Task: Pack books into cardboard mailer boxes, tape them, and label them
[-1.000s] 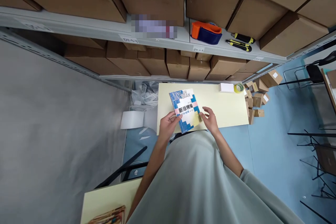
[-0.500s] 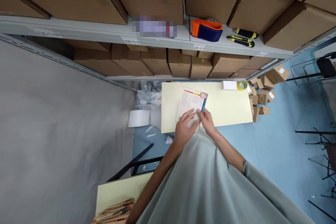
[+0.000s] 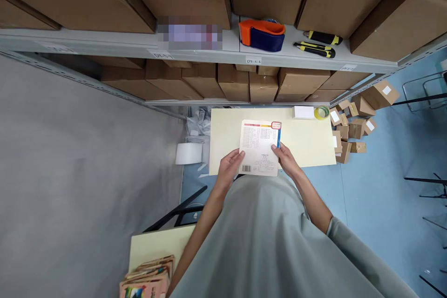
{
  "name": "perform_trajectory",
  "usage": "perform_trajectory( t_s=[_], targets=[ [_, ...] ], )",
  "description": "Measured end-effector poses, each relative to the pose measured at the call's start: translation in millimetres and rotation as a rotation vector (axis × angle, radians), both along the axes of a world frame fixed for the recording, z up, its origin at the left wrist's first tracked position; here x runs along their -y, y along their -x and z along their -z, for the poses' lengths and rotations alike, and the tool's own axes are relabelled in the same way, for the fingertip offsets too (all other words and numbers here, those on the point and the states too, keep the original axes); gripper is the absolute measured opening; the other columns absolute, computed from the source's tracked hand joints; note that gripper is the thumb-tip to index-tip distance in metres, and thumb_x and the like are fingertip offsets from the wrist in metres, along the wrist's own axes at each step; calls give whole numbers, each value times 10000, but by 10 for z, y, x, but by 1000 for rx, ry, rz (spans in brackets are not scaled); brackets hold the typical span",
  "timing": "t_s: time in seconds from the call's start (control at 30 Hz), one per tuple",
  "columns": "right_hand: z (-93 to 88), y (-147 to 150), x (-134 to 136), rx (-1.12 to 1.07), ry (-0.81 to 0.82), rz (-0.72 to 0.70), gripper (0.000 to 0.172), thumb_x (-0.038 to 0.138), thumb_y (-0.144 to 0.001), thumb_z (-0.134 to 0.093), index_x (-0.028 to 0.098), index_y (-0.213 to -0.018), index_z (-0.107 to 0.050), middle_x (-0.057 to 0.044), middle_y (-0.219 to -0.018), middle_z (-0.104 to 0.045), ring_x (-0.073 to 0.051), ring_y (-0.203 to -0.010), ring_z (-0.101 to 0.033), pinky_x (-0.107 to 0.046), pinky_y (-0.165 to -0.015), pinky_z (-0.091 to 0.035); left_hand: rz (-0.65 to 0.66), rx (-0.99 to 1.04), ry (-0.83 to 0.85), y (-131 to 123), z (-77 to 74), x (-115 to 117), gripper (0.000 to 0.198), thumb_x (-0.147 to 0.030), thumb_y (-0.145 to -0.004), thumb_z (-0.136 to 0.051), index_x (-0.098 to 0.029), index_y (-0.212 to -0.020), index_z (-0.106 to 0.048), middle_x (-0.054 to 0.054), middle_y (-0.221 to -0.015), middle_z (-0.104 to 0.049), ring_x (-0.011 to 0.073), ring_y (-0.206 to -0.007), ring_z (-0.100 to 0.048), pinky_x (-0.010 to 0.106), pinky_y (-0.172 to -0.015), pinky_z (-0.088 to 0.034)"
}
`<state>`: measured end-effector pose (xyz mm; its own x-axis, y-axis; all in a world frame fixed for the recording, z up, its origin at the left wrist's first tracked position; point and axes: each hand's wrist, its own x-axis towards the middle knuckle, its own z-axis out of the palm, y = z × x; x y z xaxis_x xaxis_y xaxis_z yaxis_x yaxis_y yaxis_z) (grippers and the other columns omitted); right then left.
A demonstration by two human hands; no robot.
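Note:
I hold a thin book (image 3: 260, 148) above a pale yellow table (image 3: 307, 142), its white back cover with a barcode facing up. My left hand (image 3: 230, 166) grips its lower left edge, fingers curled on it. My right hand (image 3: 284, 156) grips the right edge by the blue spine.
A white block (image 3: 303, 111) and a yellow tape roll (image 3: 321, 112) lie at the table's far right. A shelf (image 3: 223, 49) above carries an orange tape dispenser (image 3: 261, 35), two utility knives (image 3: 314, 43) and cardboard boxes. Small boxes (image 3: 352, 123) litter the blue floor. A stack of books (image 3: 148, 281) sits lower left.
The book has been flipped from its blue front cover to its white back cover, and both hands now hold it by the sides.

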<state>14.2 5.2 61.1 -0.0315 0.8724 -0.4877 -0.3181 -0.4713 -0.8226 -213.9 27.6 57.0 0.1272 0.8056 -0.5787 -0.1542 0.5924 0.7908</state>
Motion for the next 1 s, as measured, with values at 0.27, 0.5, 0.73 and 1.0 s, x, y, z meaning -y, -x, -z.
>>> perform_trajectory(
  t_s=[0.27,0.5,0.73,1.0],
  targets=[
    [59,-300,-36,54,-67,-89,652,708,-923,-713,278,-1412,-696,-55,-1436,-740,-316,-1349,-665,-473,-1136,-570,-84,-45,-51,-339,-25,150,658,-683,-695,-928,-163,-1070,-780,128,-1026,-852,298,-953,-812,388,-858,-639],
    [309,-354,34,328,-80,8,875,732,-830,-812,285,-1544,-576,-163,-1645,-538,-346,-1443,-589,-578,-1231,-475,-190,-283,-261,-579,-80,261,515,-640,-793,-858,-174,-1009,-808,95,-1016,-859,273,-947,-816,397,-902,-663],
    [-117,-85,163,33,-249,-140,831,655,-875,-833,312,-1582,-564,-92,-1625,-588,-319,-1500,-560,-483,-1260,-473,-7,-555,-658,-939,-282,444,251,-420,-926,-768,-298,-1120,-869,62,-1224,-836,314,-1169,-784,516,-1136,-587],
    [-147,-385,5,-186,-52,19,609,677,-791,-871,244,-1209,-780,-77,-1268,-821,-346,-1271,-734,-500,-1121,-583,30,-584,-714,-758,-362,269,347,-462,-1002,-688,-261,-1259,-807,100,-1415,-756,304,-1378,-669,559,-1272,-451]
  ],
)
